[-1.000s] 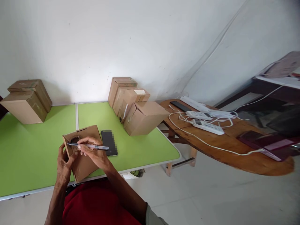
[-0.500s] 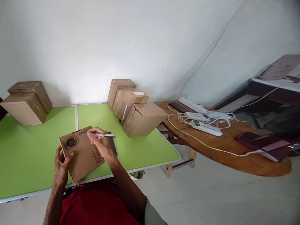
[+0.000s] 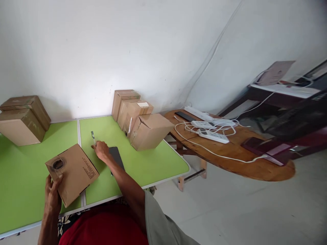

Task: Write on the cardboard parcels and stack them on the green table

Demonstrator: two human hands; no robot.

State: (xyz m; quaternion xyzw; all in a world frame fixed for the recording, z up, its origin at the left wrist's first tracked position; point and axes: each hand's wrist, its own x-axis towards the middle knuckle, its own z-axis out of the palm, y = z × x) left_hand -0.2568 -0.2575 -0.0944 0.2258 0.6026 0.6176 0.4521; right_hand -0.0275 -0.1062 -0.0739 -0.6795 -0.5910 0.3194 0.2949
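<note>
L hand [image 3: 52, 197]: clamped on near corner of small flat brown cardboard box [image 3: 72, 173], thumb up on top face; box tilted, resting at near edge of green folding tabletop [image 3: 22, 177].
R hand [image 3: 101, 150]: reached fwd past box, fingers pinched on slim silver pen [image 3: 93, 137]; pen upright-ish, tip toward tabletop, clear of box.
Hands: well apart, each gripping its own item.
Box detail: dark round ring mark [image 3: 57, 164] near L corner of top face; block of small printed text by R edge, too small to read.
Progress (judgement): ring mark on box looks finished; pen off the cardboard, so marking step prob. done for this box. Left to do: can't tell from view; pen not yet set down, box not yet released.
Beside R hand: dark flat phone [image 3: 117, 157] lying on tabletop, partly under forearm.
Far side: cluster of closed brown cardboard cartons [image 3: 149, 131] by wall at R end of tabletop; two more stacked cartons [image 3: 21, 119] at L end.
Off tabletop: round wooden side table [image 3: 245, 160] w/ white power strips and tangled white cables [image 3: 212, 131].
</note>
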